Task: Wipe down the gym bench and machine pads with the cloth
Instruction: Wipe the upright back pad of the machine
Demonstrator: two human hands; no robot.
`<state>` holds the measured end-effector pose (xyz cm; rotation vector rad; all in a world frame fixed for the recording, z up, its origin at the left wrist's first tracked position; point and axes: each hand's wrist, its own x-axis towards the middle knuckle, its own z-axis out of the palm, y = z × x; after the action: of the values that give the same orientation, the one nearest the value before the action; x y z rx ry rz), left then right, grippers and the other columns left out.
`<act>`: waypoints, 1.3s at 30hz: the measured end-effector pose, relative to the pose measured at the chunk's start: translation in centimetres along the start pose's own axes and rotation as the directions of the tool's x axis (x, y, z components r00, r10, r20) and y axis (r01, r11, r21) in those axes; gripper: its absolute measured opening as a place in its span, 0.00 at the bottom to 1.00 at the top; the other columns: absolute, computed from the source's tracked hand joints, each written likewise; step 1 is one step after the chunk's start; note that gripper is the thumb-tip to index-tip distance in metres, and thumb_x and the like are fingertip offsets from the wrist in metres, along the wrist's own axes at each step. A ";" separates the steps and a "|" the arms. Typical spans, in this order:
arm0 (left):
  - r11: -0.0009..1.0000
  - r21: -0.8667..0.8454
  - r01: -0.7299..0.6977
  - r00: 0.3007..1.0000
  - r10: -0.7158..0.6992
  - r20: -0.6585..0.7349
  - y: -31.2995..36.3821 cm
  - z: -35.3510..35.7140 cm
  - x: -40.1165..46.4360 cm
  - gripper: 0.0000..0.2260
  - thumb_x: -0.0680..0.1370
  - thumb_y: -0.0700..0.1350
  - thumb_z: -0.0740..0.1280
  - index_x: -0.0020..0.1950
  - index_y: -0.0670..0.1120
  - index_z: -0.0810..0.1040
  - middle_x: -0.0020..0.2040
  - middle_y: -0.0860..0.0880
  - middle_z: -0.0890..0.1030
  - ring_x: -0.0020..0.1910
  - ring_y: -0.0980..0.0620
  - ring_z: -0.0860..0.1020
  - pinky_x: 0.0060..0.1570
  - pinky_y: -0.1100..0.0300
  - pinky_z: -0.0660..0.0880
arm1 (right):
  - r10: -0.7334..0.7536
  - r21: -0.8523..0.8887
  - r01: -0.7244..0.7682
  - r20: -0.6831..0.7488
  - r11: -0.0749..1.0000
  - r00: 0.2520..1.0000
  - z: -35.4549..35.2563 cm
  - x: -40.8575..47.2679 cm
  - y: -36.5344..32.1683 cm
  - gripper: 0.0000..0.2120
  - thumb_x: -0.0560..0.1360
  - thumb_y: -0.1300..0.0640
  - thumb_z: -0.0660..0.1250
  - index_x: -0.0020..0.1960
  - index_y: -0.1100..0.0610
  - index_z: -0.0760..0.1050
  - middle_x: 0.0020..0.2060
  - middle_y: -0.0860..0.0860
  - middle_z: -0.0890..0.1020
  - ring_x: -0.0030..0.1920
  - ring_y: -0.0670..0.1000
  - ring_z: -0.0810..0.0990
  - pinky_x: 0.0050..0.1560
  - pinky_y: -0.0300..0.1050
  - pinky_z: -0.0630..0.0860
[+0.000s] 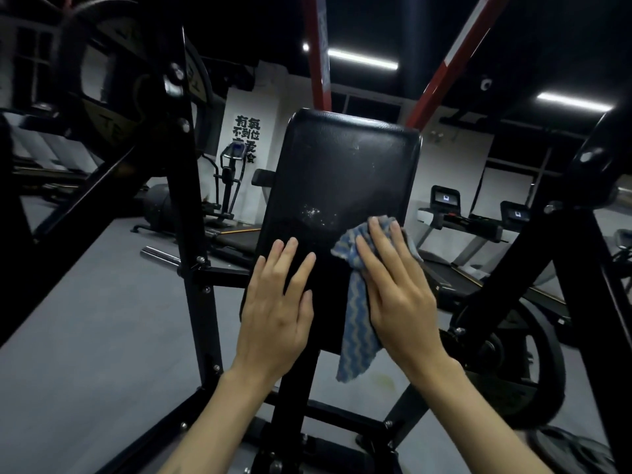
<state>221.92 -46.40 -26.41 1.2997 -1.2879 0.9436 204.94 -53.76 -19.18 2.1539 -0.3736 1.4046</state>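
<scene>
A tall black padded machine pad (342, 172) stands tilted in front of me, with a patch of whitish specks near its middle. My right hand (393, 289) presses a blue cloth with wavy stripes (355, 319) flat against the pad's lower right part; the cloth's tail hangs down below the hand. My left hand (277, 302) lies flat on the pad's lower left edge, fingers spread, holding nothing.
Black steel frame bars (195, 254) flank the pad on both sides. A weight plate (113, 80) hangs at upper left, another (523, 364) at lower right. Treadmills (455, 234) stand behind on the right, an elliptical trainer (229, 186) at the back left. Grey floor (95, 336) lies left.
</scene>
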 end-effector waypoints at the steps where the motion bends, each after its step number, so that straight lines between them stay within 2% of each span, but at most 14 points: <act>1: 1.000 0.005 -0.005 1.000 0.005 0.008 0.0 -0.1 -0.1 0.23 0.83 0.42 0.60 0.79 0.44 0.66 0.81 0.44 0.61 0.83 0.45 0.55 0.78 0.39 0.58 | -0.016 -0.033 0.017 0.015 0.999 1.000 -0.1 0.1 0.2 0.23 0.82 0.61 0.65 0.76 0.58 0.67 0.78 0.53 0.64 0.80 0.56 0.57 0.73 0.60 0.67; 4: 1.000 0.008 -0.007 1.000 0.007 0.027 0.1 -0.2 -0.1 0.24 0.84 0.42 0.59 0.80 0.44 0.64 0.82 0.44 0.59 0.83 0.45 0.54 0.79 0.40 0.57 | -0.001 -0.085 0.002 0.016 0.996 1.000 -0.1 3.0 0.8 0.22 0.84 0.58 0.63 0.77 0.56 0.66 0.79 0.51 0.63 0.81 0.54 0.55 0.73 0.60 0.66; 8: 1.000 -0.004 -0.006 0.999 0.006 0.039 0.1 -0.6 -0.1 0.24 0.83 0.43 0.61 0.80 0.45 0.64 0.83 0.45 0.59 0.83 0.45 0.54 0.80 0.42 0.56 | 0.056 -0.053 -0.056 0.006 0.997 0.998 0.5 2.8 -0.4 0.23 0.84 0.58 0.62 0.78 0.57 0.64 0.80 0.52 0.60 0.81 0.55 0.53 0.75 0.61 0.63; 13: 1.000 0.016 -0.007 0.999 0.006 0.039 -0.4 -1.2 -0.2 0.22 0.83 0.43 0.62 0.79 0.44 0.68 0.81 0.44 0.63 0.82 0.46 0.56 0.77 0.40 0.63 | -0.084 -0.215 0.101 0.087 0.971 0.993 0.4 1.6 -0.6 0.23 0.85 0.54 0.60 0.79 0.55 0.63 0.80 0.53 0.60 0.81 0.55 0.54 0.77 0.57 0.60; 16: 1.000 0.014 0.009 0.999 -0.010 0.039 -0.8 -1.4 -0.4 0.22 0.84 0.43 0.61 0.79 0.45 0.68 0.81 0.44 0.63 0.82 0.46 0.57 0.74 0.39 0.66 | -0.008 -0.216 0.023 0.068 0.976 0.998 0.2 4.0 -0.3 0.23 0.86 0.53 0.57 0.79 0.55 0.62 0.80 0.53 0.59 0.81 0.54 0.52 0.78 0.58 0.57; 19: 1.000 0.003 0.000 0.999 0.000 0.054 -1.0 -1.6 -0.5 0.22 0.84 0.43 0.61 0.79 0.45 0.67 0.81 0.44 0.62 0.82 0.46 0.56 0.74 0.39 0.66 | 0.063 -0.199 -0.050 0.058 0.979 0.996 1.2 2.8 -1.8 0.24 0.86 0.52 0.56 0.80 0.56 0.61 0.81 0.54 0.57 0.81 0.56 0.50 0.78 0.59 0.57; 23: 1.000 0.003 -0.010 0.998 0.010 0.060 -1.1 -1.7 -0.4 0.22 0.84 0.43 0.61 0.79 0.45 0.67 0.81 0.45 0.62 0.82 0.46 0.56 0.74 0.40 0.67 | -0.067 -0.248 0.093 0.111 0.964 0.992 0.8 3.0 -0.8 0.23 0.86 0.50 0.57 0.80 0.53 0.61 0.80 0.53 0.58 0.81 0.56 0.53 0.75 0.59 0.62; 28: 1.000 -0.013 0.008 0.998 -0.007 0.057 -1.0 -1.8 -0.4 0.22 0.83 0.42 0.61 0.78 0.45 0.68 0.81 0.45 0.63 0.82 0.47 0.56 0.73 0.40 0.68 | 0.083 -0.210 -0.072 0.047 0.975 0.995 1.4 3.9 -1.9 0.24 0.86 0.51 0.55 0.80 0.54 0.60 0.81 0.52 0.56 0.81 0.55 0.50 0.78 0.59 0.56; 33: 1.000 0.010 -0.029 0.998 0.029 0.060 -1.5 -2.3 -0.3 0.21 0.83 0.42 0.62 0.77 0.44 0.70 0.79 0.44 0.65 0.82 0.47 0.59 0.72 0.42 0.70 | -0.111 -0.265 0.141 0.124 0.954 0.986 1.3 3.0 -1.2 0.24 0.86 0.50 0.57 0.80 0.54 0.60 0.80 0.52 0.59 0.81 0.55 0.54 0.75 0.58 0.62; 37: 0.998 0.036 -0.046 0.997 0.043 0.061 -2.0 -2.8 -0.2 0.20 0.84 0.42 0.61 0.77 0.44 0.70 0.79 0.44 0.66 0.81 0.47 0.59 0.73 0.43 0.70 | 0.060 -0.242 -0.047 0.048 0.969 0.997 1.3 4.2 -1.5 0.24 0.86 0.52 0.55 0.80 0.54 0.59 0.81 0.53 0.57 0.81 0.56 0.51 0.77 0.60 0.58; 39: 0.999 0.020 -0.032 0.997 0.031 0.065 -2.0 -2.9 -0.4 0.21 0.84 0.42 0.61 0.77 0.43 0.70 0.79 0.44 0.65 0.82 0.47 0.59 0.73 0.43 0.69 | 0.060 -0.231 -0.042 0.071 0.972 0.996 2.1 2.7 -2.9 0.24 0.85 0.54 0.55 0.81 0.54 0.58 0.81 0.54 0.56 0.81 0.58 0.50 0.77 0.61 0.57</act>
<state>224.18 -43.73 -26.58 1.3394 -1.3553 0.9456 209.13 -52.40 -18.18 2.0260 -0.5947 1.2408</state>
